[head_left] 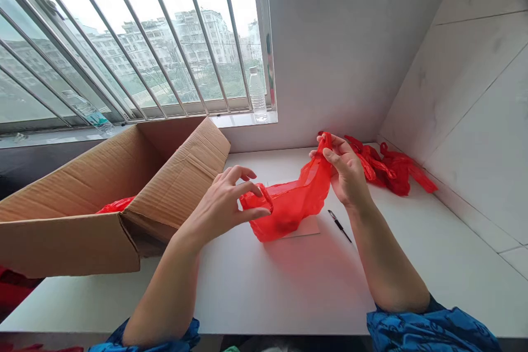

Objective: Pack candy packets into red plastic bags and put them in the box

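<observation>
Mid-frame above the white surface (289, 291), the right hand (346, 173) pinches one handle of a red plastic carrier bag (289, 203) and the left hand (220, 206) the other, their grip light enough that the thin film could slip free.

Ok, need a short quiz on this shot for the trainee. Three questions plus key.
1. What do the left hand and right hand hold between them?
2. True or false: the pen lies inside the cardboard box.
3. What stands upright on the window sill?

Key:
1. A red plastic bag.
2. False: it lies on the table.
3. A plastic bottle.
</observation>
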{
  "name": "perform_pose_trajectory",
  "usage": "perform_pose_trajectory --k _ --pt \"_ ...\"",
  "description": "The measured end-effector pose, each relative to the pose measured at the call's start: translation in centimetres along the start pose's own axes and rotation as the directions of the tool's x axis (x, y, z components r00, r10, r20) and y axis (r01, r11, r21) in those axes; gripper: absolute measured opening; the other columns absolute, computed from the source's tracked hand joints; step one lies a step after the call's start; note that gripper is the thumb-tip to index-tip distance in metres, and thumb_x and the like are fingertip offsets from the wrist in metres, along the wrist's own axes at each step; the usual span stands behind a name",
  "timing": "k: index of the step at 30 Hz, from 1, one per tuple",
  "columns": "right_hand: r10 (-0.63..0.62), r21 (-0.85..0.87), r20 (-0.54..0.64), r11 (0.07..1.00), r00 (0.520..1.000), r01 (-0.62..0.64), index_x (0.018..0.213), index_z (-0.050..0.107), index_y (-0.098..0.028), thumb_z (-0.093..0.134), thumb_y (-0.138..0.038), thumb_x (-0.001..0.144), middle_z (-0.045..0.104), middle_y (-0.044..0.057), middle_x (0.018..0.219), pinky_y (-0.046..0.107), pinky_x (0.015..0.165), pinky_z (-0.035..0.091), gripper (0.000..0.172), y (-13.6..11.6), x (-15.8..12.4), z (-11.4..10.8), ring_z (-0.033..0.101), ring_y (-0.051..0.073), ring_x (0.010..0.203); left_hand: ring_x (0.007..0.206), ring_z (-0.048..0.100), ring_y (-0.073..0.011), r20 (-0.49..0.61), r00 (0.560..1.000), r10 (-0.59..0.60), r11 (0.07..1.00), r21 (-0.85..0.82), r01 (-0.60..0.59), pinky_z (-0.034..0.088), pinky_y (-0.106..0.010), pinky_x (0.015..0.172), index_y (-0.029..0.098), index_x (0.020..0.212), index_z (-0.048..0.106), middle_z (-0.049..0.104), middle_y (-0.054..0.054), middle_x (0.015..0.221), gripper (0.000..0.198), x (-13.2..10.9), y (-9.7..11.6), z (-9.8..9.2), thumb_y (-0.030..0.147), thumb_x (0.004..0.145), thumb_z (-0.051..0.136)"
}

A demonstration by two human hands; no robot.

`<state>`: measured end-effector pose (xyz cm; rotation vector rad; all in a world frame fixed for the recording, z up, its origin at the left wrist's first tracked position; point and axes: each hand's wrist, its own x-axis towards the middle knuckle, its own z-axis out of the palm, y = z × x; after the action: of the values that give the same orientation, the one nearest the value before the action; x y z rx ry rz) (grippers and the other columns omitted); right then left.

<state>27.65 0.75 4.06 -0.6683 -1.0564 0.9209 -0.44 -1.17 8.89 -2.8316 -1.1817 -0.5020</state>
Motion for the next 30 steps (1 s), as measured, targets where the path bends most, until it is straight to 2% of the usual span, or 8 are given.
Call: perform_pose_trajectory --k 3,7,10,14,18,23,27,30 --pt "0.013 -0.014 0.021 1.000 1.000 -0.013 0.124 0.057 -0.035 0.070 -0.044 0.085 0.054 0.003 0.137 0.042 0.089 0.057 0.042 0.2 0.0 0.0 0.068 0.020 0.098 0.116 0.052 -0.0273 0.012 0.999 0.051 0.999 -0.008 -0.051 0.041 -0.048 0.102 0.031 0.104 0.071 0.055 -0.005 0.133 0.030 -0.6 0.9 -0.2 0.050 0.081 0.074" --pt "0.008 -0.141 0.047 0.990 0.999 -0.001 0.129 0.053 -0.038 0.069 -0.046 0.086 0.053 0.004 0.137 0.043 0.088 0.057 0.047 0.6 -0.2 0.1 0.066 0.018 0.092 0.100 0.060 -0.0214 -0.211 0.976 -0.059 0.949 -0.314 -0.010 0.048 -0.036 0.087 0.021 0.085 0.069 0.064 -0.008 0.113 0.020 0.4 0.4 0.1 0.038 0.093 0.061" --pt "0.005 -0.210 0.092 0.978 0.996 0.015 0.133 0.051 -0.038 0.072 -0.047 0.083 0.047 0.005 0.141 0.041 0.083 0.059 0.055 0.6 -0.6 0.7 0.063 0.017 0.087 0.086 0.063 -0.0182 -0.242 0.928 -0.283 0.663 -0.748 0.007 0.050 -0.029 0.072 0.018 0.091 0.063 0.068 -0.008 0.100 0.026 2.8 -0.3 0.2 0.043 0.095 0.057" --pt "0.085 -0.306 0.163 0.951 0.983 -0.031 0.141 0.045 -0.037 0.074 -0.048 0.082 0.046 0.008 0.137 0.037 0.073 0.059 0.068 0.3 -1.6 1.8 0.058 0.014 0.077 0.087 0.065 -0.0175 -0.181 0.919 -0.349 0.367 -0.929 -0.043 0.051 -0.027 0.073 0.019 0.094 0.058 0.069 -0.005 0.094 0.028 5.8 0.5 0.5 0.047 0.093 0.060" --pt "0.127 -0.387 0.209 0.922 0.970 -0.037 0.143 0.046 -0.035 0.077 -0.050 0.078 0.042 0.009 0.138 0.034 0.071 0.058 0.074 0.8 -2.3 2.7 0.056 0.011 0.073 0.093 0.065 -0.0180 -0.017 0.995 -0.097 0.385 -0.923 0.022 0.051 -0.031 0.086 0.021 0.113 0.061 0.068 -0.006 0.105 0.035 6.5 2.6 1.7 0.050 0.098 0.049" --pt "0.217 -0.301 0.319 0.946 0.922 -0.119 0.130 0.062 -0.028 0.068 -0.050 0.085 0.051 0.008 0.125 0.029 0.059 0.050 0.051 1.8 -2.5 3.5 0.056 0.008 0.062 0.076 0.065 -0.0159 0.201 0.974 0.107 0.379 -0.914 0.147 0.053 -0.033 0.078 0.022 0.129 0.057 0.067 -0.007 0.101 0.049 5.9 3.1 3.8 0.055 0.101 0.035" --pt "0.340 -0.117 0.277 0.940 0.899 -0.320 0.121 0.068 -0.021 0.055 -0.040 0.092 0.048 -0.004 0.065 0.024 0.048 0.033 0.037 2.2 -2.1 3.3 0.041 0.009 0.050 0.069 0.062 -0.0141 0.113 0.994 0.011 0.337 -0.936 0.103 0.052 -0.027 0.067 0.023 0.131 0.047 0.067 -0.003 0.083 0.041 5.5 2.0 5.7 0.044 0.097 0.055" --pt "0.402 0.034 0.232 0.907 0.886 -0.420 0.119 0.069 -0.020 0.053 -0.033 0.086 0.043 -0.005 0.058 0.024 0.049 0.030 0.039 2.2 -1.8 2.8 0.036 0.011 0.053 0.059 0.057 -0.0106 0.074 0.991 -0.111 0.259 -0.961 0.101 0.048 -0.025 0.064 0.025 0.118 0.039 0.065 0.003 0.075 0.034 5.1 1.3 7.0 0.041 0.095 0.059"
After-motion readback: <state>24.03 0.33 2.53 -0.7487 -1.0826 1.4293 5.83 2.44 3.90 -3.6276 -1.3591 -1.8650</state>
